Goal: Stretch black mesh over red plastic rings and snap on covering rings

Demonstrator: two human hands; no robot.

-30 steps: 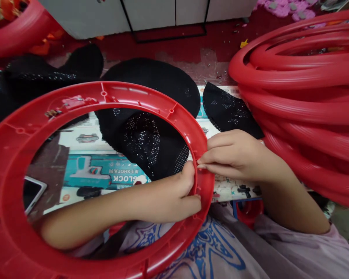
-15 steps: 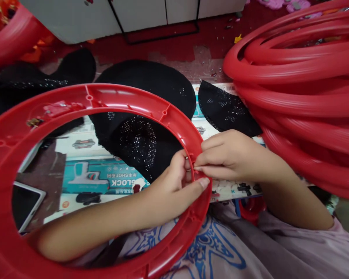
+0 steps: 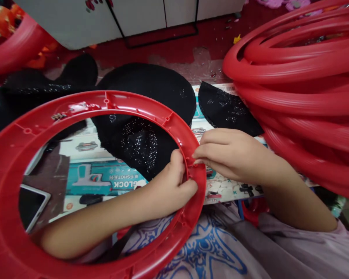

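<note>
A large red plastic ring (image 3: pixel 14 155) lies tilted across my lap, its ribbed underside facing me. My left arm passes through its opening, and my left hand (image 3: pixel 174 184) is closed on the ring's right inner edge. My right hand (image 3: pixel 229 153) reaches in from the outer side, fingers pressed together in a pinch against the same stretch of rim, touching the left hand. Whether anything small sits between the right fingertips is too fine to see.
A tall stack of red rings (image 3: pixel 302 89) fills the right side. Black mesh fabric pieces (image 3: pixel 145 85) lie on a printed toy carton (image 3: pixel 104 176). A phone (image 3: pixel 31 203) shows through the ring at lower left. White cabinet doors (image 3: pixel 133 15) stand behind.
The ring has shifted slightly right and down in view. My left thumb, stretched along the rim half a second ago, has curled back in. My right hand stays pinched on the rim.
</note>
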